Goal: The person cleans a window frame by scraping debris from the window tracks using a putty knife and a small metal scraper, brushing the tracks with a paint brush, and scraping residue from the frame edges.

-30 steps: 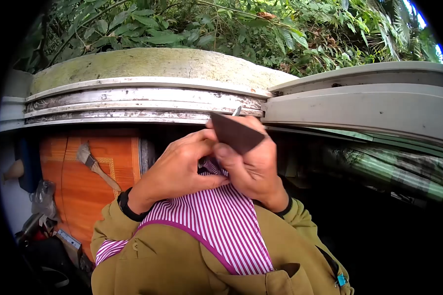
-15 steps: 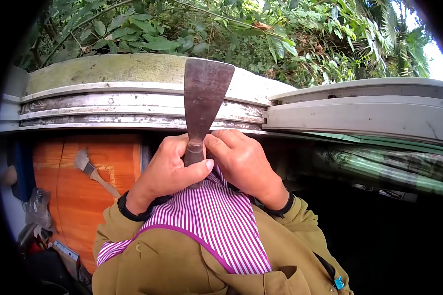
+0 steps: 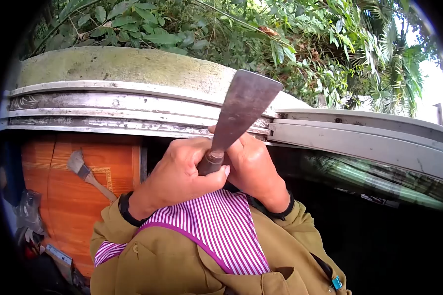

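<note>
My left hand (image 3: 184,169) is wrapped round the dark handle of a metal scraper (image 3: 241,108), whose wide blade points up and tilts to the right. Close behind the scraper, my right hand (image 3: 251,164) has its fingers bent; the blade and my left hand partly hide them, so what they hold cannot be made out. Below both hands hangs a purple-and-white striped cloth (image 3: 211,221) over the front of an olive jacket (image 3: 167,255).
A white window track (image 3: 98,105) runs across in front, beside a mossy ledge (image 3: 133,69). The sliding frame (image 3: 349,140) is at right. On the orange board (image 3: 69,206) at left lies a brush (image 3: 86,172). Leaves grow outside.
The scraper has tilted to the right, and its blade has moved right with my left hand. My right hand has shifted slightly right and lower. The view has turned a little.
</note>
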Demonstrator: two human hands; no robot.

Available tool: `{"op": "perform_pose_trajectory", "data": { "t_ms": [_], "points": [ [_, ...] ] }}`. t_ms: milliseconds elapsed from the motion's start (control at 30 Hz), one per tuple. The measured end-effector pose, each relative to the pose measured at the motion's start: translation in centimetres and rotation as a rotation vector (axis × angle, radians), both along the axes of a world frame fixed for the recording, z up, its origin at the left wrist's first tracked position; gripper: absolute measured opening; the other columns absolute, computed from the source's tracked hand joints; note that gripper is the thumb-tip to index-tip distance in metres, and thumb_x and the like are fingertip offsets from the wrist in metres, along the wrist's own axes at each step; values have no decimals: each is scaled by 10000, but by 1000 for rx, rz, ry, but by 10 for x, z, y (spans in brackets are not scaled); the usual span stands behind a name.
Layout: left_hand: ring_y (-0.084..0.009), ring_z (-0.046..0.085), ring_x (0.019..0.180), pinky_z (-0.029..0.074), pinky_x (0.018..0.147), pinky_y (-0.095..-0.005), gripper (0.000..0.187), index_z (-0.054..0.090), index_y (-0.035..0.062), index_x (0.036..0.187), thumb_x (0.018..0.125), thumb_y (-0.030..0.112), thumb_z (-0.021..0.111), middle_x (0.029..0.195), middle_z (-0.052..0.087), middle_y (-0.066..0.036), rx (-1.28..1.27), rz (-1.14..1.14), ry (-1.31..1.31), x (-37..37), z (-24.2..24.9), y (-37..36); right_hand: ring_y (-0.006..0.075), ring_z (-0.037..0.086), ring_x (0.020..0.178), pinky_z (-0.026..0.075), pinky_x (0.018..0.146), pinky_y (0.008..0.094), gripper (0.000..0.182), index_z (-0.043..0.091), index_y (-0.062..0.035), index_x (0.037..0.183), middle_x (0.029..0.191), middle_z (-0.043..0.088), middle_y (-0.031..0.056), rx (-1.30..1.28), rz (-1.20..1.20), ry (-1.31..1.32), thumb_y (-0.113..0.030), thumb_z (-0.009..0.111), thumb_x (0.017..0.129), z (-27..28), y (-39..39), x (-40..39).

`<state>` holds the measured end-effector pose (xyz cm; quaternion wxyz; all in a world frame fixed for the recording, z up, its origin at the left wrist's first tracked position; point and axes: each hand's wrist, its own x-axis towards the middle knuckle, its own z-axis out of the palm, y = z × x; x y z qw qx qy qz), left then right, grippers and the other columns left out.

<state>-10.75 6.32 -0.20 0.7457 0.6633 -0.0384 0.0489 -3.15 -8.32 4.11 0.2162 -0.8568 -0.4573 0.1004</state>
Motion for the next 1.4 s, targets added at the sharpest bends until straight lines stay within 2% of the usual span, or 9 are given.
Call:
{"op": "perform_pose_trajectory", "data": {
  "t_ms": [67, 133, 267, 533, 600, 867, 967, 1133, 1400],
  "points": [
    [-100, 525, 596, 419, 549, -280, 140, 567, 0, 798, 724, 84, 653, 659, 543, -77, 27, 3, -39, 3, -5, 5, 340, 621, 768, 512, 624, 379, 348, 585, -13, 1035, 886, 626, 155, -32, 18, 19, 48, 640, 697, -1, 0, 8],
    [-87, 545, 620, 442, 578, -259, 179, 617, -5, 880, 722, 71, 652, 696, 588, -53, -132, -5, 37, 4, -1, 16, 234, 590, 618, 472, 540, 326, 264, 563, -12, 980, 739, 572, 113, 55, 84, -95, -2, 651, 731, 6, -5, 24],
    [-50, 511, 642, 412, 590, -211, 363, 614, -27, 1094, 759, 108, 575, 783, 632, -64, -169, 196, 96, -2, -2, 47, 91, 577, 591, 475, 555, 217, 249, 526, 0, 1082, 819, 641, 85, 352, -571, 310, -73, 636, 871, 39, -19, 41],
    [-60, 502, 595, 411, 560, -219, 311, 584, -44, 1073, 796, 97, 561, 757, 620, -67, -119, 298, 46, 5, -18, 62, 86, 552, 621, 457, 553, 209, 289, 517, 24, 1127, 905, 644, 109, 327, -690, 298, -194, 558, 941, 38, -22, 62],
    [-88, 554, 586, 436, 553, -238, 296, 605, -39, 1006, 710, -25, 605, 663, 601, -49, -302, 376, 95, 7, -16, 61, 69, 513, 642, 435, 548, 201, 292, 536, 8, 1150, 934, 634, 75, 263, -666, 265, -191, 568, 938, 32, -23, 66],
    [-97, 567, 596, 439, 553, -235, 322, 596, -45, 1016, 695, -31, 609, 666, 608, -68, -365, 349, 58, 9, -17, 66, 81, 516, 610, 435, 553, 220, 188, 584, 22, 1033, 787, 599, 47, -67, -713, 266, -113, 596, 902, 22, -17, 71],
    [-58, 509, 628, 418, 594, -213, 344, 560, -65, 1099, 793, 89, 578, 808, 628, -92, -298, 292, 56, 5, -20, 68, 97, 534, 573, 442, 546, 248, 193, 579, 8, 1018, 674, 555, 78, -334, -583, 168, -90, 625, 858, 10, -16, 78],
    [-118, 584, 599, 465, 570, -249, 322, 602, -38, 1012, 692, -18, 631, 699, 619, -79, -273, 355, -7, 8, -23, 68, 79, 541, 555, 447, 523, 209, 205, 582, 38, 998, 621, 558, 24, 49, -652, 237, -140, 613, 900, 21, -5, 80],
    [-74, 533, 649, 433, 612, -221, 343, 565, -69, 1091, 779, 73, 575, 798, 627, -100, -210, 303, 14, 5, -23, 69, 74, 508, 509, 406, 484, 234, 162, 579, 32, 951, 593, 548, 35, -307, -659, 235, -104, 624, 876, 10, -2, 79]
  ]
}}
